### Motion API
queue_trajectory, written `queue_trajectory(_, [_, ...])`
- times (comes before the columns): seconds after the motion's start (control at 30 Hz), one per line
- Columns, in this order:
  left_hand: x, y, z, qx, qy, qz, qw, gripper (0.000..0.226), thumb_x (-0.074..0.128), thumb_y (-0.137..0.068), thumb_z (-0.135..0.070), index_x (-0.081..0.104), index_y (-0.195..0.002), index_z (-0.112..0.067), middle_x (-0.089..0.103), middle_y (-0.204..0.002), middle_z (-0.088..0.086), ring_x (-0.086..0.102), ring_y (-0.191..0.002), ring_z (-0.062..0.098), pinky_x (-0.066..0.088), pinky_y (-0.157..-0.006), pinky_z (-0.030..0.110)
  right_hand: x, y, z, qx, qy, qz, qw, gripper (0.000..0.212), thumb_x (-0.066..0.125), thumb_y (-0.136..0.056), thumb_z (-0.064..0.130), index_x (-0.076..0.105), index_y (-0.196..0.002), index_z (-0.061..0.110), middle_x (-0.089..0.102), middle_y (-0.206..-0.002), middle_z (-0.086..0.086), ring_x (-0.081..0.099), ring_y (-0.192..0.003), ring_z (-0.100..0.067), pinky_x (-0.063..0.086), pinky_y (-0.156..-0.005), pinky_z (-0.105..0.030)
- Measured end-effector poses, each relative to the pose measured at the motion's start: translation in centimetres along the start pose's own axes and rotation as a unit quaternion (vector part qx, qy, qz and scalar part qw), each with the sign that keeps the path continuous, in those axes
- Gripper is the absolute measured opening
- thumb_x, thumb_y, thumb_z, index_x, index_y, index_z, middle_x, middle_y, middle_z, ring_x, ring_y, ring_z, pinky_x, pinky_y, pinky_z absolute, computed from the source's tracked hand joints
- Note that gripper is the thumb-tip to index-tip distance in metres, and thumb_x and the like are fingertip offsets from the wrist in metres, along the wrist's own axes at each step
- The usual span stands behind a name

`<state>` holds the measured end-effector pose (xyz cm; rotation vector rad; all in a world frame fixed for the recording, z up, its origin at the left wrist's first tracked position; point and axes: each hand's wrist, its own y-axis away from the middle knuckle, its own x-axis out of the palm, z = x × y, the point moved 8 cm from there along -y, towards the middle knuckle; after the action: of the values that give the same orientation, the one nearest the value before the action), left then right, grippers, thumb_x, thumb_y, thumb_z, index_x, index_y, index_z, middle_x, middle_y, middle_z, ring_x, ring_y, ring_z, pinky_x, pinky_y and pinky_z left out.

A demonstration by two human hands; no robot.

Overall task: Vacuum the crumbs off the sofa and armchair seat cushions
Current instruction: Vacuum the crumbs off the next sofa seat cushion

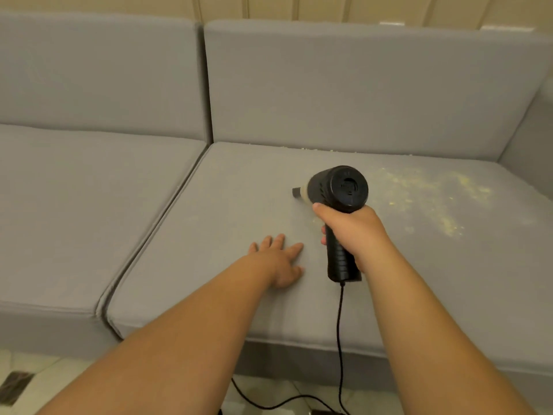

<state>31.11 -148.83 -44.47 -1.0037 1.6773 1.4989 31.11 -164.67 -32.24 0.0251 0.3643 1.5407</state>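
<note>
Gripping the black vacuum (338, 187) by its handle with the right hand (353, 232), fingers (323, 235) wrapped tight round it. Pointing the small nozzle away and to the left, low over the grey seat cushion (227, 205); hard to tell if the tip is touching the cloth. Resting the left hand (281, 259) flat on the same cushion, fingers (279, 239) straight and spread, holding nothing, just beside the vacuum handle.

Lying in a yellow patch on the right part of that cushion, to the right of the vacuum: the crumbs (443, 199). Sitting also in a thin line along the back edge of the seat, where it meets the back cushion (359, 85). Looking mostly clean on the part of the seat near the left hand.

Hanging down from the bottom of the handle, over the front of the sofa: a black cord (339, 324). Curling on the pale floor (36, 363) below. Lying next to it on the left, a second seat cushion (74, 211).
</note>
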Motion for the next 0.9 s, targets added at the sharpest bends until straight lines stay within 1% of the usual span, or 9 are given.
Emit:
queue_trajectory(0.07, [0.1,0.5,-0.6,0.004,-0.008,0.002,1.0,0.07,0.032,-0.104,-0.062,-0.002,-0.163,-0.046,-0.013,-0.173,0.003,-0.011,-0.159,0.032,-0.001,-0.126,0.057,-1.0,2.3,0.4,-0.006,0.036,0.003,0.999,0.017,0.08,-0.09,0.03,0.074,-0.087,0.015,0.072,-0.074,-0.009,0.071,-0.062,-0.019,0.06,-0.06,-0.028])
queue_trajectory(0.23, [0.3,2.5,-2.1,0.005,-0.003,0.014,1.0,0.073,0.031,-0.104,-0.061,-0.003,-0.165,-0.04,-0.013,-0.173,0.004,-0.01,-0.159,0.032,0.0,-0.127,0.057,-3.4,6.5,1.7,-0.013,0.095,0.025,0.995,0.016,0.081,-0.089,0.033,0.075,-0.09,0.017,0.077,-0.077,-0.011,0.075,-0.063,-0.021,0.064,-0.073,-0.038])
queue_trajectory(0.33, [0.3,3.7,-3.3,0.01,0.002,0.018,1.0,0.072,0.03,-0.105,-0.06,-0.002,-0.165,-0.037,-0.011,-0.174,0.004,-0.008,-0.159,0.032,0.002,-0.127,0.056,-4.8,7.5,1.8,-0.012,0.102,0.03,0.994,0.018,0.082,-0.088,0.035,0.075,-0.093,0.019,0.078,-0.08,-0.012,0.076,-0.062,-0.021,0.063,-0.069,-0.034])
queue_trajectory(0.43, [0.4,4.3,-4.9,0.023,-0.002,0.02,1.0,0.072,0.031,-0.106,-0.059,-0.002,-0.166,-0.035,-0.011,-0.174,0.005,-0.009,-0.159,0.032,0.002,-0.127,0.056,-6.2,7.7,1.5,-0.019,0.113,0.005,0.993,0.018,0.08,-0.088,0.035,0.074,-0.091,0.018,0.079,-0.083,-0.013,0.076,-0.062,-0.021,0.061,-0.068,-0.034])
queue_trajectory(0.53, [0.8,4.4,-6.2,0.034,-0.013,0.018,0.999,0.072,0.03,-0.106,-0.059,-0.001,-0.166,-0.035,-0.011,-0.173,0.005,-0.009,-0.159,0.032,0.001,-0.127,0.055,-7.7,7.4,0.7,-0.036,0.144,-0.039,0.988,0.017,0.077,-0.087,0.036,0.073,-0.087,0.019,0.078,-0.076,-0.011,0.078,-0.072,-0.027,0.064,-0.08,-0.043])
queue_trajectory(0.6, [1.1,4.2,-6.5,0.036,-0.017,0.015,0.999,0.072,0.03,-0.105,-0.059,-0.001,-0.166,-0.035,-0.011,-0.174,0.004,-0.009,-0.159,0.032,0.001,-0.127,0.055,-8.5,7.1,0.2,-0.031,0.129,-0.054,0.99,0.018,0.077,-0.087,0.035,0.073,-0.089,0.018,0.078,-0.079,-0.013,0.079,-0.074,-0.028,0.064,-0.083,-0.046])
queue_trajectory(0.67, [1.3,4.0,-6.5,0.035,-0.022,0.012,0.999,0.072,0.031,-0.105,-0.06,0.0,-0.166,-0.036,-0.01,-0.174,0.004,-0.008,-0.159,0.032,0.002,-0.127,0.054,-8.9,6.9,-0.2,-0.019,0.1,-0.056,0.993,0.021,0.078,-0.088,0.033,0.074,-0.093,0.013,0.079,-0.085,-0.015,0.078,-0.071,-0.026,0.063,-0.08,-0.041])
queue_trajectory(0.77, [1.4,3.7,-6.2,0.031,-0.023,0.013,0.999,0.073,0.031,-0.105,-0.061,-0.001,-0.165,-0.036,-0.011,-0.174,0.004,-0.008,-0.159,0.032,0.001,-0.127,0.055,-8.7,6.7,-0.6,-0.011,0.085,-0.048,0.995,0.026,0.079,-0.088,0.032,0.075,-0.095,0.007,0.077,-0.079,-0.014,0.074,-0.064,-0.021,0.063,-0.078,-0.04])
queue_trajectory(0.9, [1.6,3.2,-5.8,0.024,-0.025,0.014,0.999,0.074,0.03,-0.104,-0.063,-0.001,-0.165,-0.037,-0.011,-0.174,0.003,-0.008,-0.159,0.031,0.002,-0.127,0.054,-8.3,6.9,0.6,-0.007,0.106,-0.015,0.994,0.021,0.081,-0.088,0.034,0.075,-0.092,0.015,0.078,-0.077,-0.011,0.077,-0.067,-0.023,0.064,-0.081,-0.044])
